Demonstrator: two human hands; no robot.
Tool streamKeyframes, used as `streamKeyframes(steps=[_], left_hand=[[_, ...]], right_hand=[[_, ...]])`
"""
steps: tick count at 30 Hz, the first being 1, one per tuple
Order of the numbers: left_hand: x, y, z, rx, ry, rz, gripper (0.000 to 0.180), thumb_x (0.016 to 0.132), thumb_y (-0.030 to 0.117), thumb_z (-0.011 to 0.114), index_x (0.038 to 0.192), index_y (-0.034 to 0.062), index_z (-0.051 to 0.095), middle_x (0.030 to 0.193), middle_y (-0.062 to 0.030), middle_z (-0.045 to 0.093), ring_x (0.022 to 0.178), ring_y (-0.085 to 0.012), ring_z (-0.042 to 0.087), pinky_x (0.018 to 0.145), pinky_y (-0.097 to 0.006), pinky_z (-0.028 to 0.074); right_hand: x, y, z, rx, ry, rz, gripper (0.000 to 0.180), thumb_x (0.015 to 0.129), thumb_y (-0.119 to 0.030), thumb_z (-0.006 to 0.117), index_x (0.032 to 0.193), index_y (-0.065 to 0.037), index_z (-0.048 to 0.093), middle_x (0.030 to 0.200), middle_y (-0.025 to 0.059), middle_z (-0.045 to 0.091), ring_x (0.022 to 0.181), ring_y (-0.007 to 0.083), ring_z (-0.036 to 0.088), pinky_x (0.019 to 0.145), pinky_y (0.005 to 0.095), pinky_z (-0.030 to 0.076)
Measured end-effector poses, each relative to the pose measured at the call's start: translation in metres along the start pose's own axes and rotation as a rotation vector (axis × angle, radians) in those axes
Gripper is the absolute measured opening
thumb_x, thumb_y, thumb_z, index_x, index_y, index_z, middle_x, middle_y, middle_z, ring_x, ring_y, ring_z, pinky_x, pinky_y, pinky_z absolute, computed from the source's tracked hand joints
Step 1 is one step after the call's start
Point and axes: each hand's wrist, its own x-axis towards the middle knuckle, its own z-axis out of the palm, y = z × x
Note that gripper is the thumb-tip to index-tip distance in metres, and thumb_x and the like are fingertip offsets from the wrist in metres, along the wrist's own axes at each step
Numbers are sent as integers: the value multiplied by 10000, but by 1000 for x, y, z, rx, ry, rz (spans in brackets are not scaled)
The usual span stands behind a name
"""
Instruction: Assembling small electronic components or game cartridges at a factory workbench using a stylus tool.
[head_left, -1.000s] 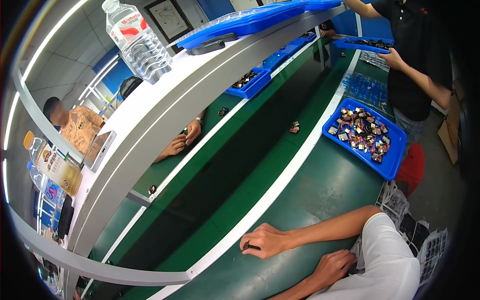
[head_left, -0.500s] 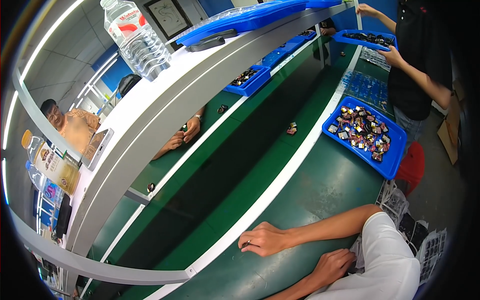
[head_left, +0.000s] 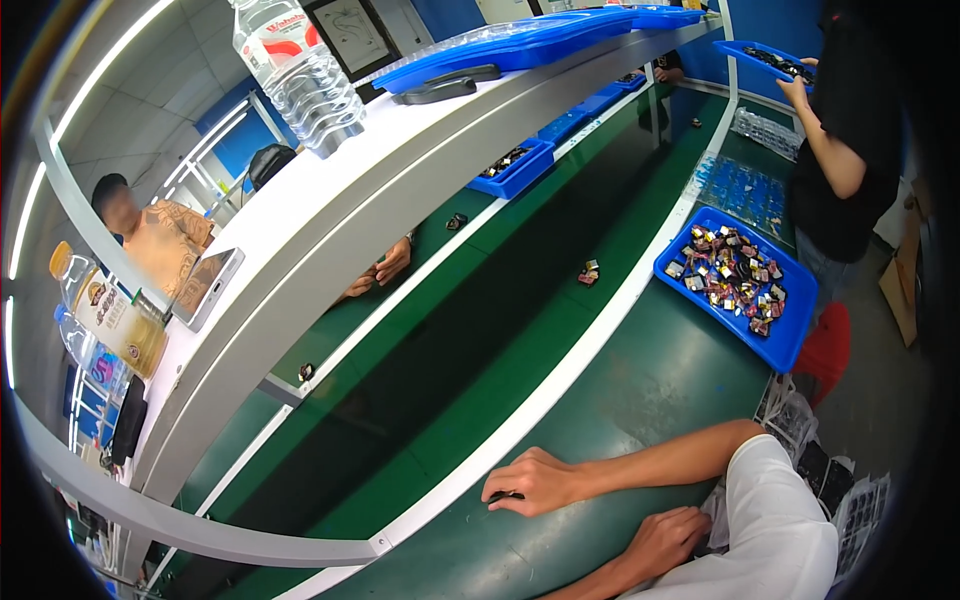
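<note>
My right hand [head_left: 532,481] reaches out over the green tabletop [head_left: 610,400], its fingers curled round a small dark part [head_left: 507,495]. Only a sliver of that part shows between thumb and fingers, so its kind is unclear. Below my right forearm, my left hand [head_left: 664,540] rests near the table edge, close to my white shirt. Its fingers are bent and pressed together with the tips hidden; whether they hold anything I cannot make out. Farther off to the right, a blue tray [head_left: 790,345] holds many small dark parts with white and yellow pieces.
A green belt [head_left: 450,340] runs between white rails and carries a small cluster of parts [head_left: 589,272]. Left, a raised white shelf [head_left: 250,240] bears bottles, a phone and blue trays. Across the belt, another person's hands [head_left: 392,262] show. A co-worker in black holds another tray [head_left: 765,62].
The co-worker in black has moved their tray up and to the right. The view has shifted slightly. My right hand has turned a little, showing more of the dark part; my left hand stays put.
</note>
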Motion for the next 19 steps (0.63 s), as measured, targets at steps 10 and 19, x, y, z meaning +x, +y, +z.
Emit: streamKeyframes(steps=[10, 19], left_hand=[[-1, 0, 1, 21, -2, -4, 82, 882, 58, 636, 950, 17, 655, 838, -120, 613, 802, -321, 646, 669, -429, 526], [-2, -1, 4, -2, -20, 7, 123, 861, 37, 634, 977, 23, 671, 858, -120, 624, 824, -321, 656, 692, -433, 533]], right_hand=[[6, -8, -2, 82, 54, 22, 141, 917, -186, 708, 878, -65, 646, 717, 49, 669, 538, 242, 617, 505, 339, 478], [6, -11, -13, -108, 98, 18, 301, 942, -163, 670, 701, -49, 529, 538, 96, 467, 434, 312, 472, 438, 436, 362]])
